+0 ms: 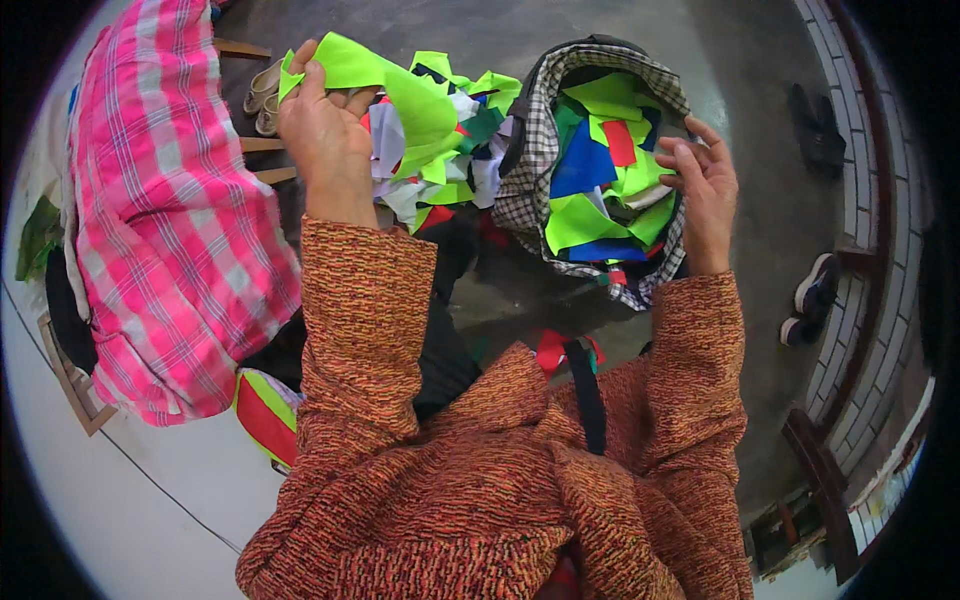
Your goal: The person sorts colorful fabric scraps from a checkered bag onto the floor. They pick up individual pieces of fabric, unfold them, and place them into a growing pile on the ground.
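Note:
My left hand is closed on a neon yellow-green fabric scrap, which hangs off to the right over a heap of cloth scraps. In that heap lie white scraps, along with green, red and neon pieces. My right hand is at the right edge of a black-and-white checked bag, its fingers loosely bent and apart. Nothing shows in its grasp; whether the fingertips touch the bag cannot be made out. Inside the open bag are a blue scrap, a red scrap and several neon ones.
Pink checked cloth covers something at left, with wooden legs below and beige shoes beside it. Dark shoes and black slippers lie near the tiled wall at right. A red-and-neon piece is by my left sleeve.

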A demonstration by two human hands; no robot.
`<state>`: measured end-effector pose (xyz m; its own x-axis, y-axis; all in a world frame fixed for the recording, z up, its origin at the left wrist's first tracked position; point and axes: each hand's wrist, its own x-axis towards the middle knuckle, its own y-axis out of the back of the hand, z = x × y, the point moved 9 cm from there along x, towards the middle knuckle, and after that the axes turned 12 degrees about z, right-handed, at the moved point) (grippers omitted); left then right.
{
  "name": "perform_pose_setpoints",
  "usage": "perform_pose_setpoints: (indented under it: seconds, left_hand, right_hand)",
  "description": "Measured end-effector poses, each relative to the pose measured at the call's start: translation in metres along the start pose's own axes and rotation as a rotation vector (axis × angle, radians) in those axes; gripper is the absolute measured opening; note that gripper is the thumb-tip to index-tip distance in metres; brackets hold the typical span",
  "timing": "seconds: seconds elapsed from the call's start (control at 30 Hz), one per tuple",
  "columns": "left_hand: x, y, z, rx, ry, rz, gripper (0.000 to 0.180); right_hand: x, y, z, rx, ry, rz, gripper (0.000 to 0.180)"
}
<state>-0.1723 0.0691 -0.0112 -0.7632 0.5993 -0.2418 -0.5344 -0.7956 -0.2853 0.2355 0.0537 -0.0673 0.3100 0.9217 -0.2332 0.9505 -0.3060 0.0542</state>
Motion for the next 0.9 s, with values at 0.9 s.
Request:
perform_pose_setpoints:
  seconds: [0.9]
  left_hand:
    - [0.026, 0.027, -0.012, -0.071, 0.292, 0.062, 0.031]
  right_hand:
    - [0.021, 0.017, 0.065, -0.306, 0.043, 0.019, 0.036]
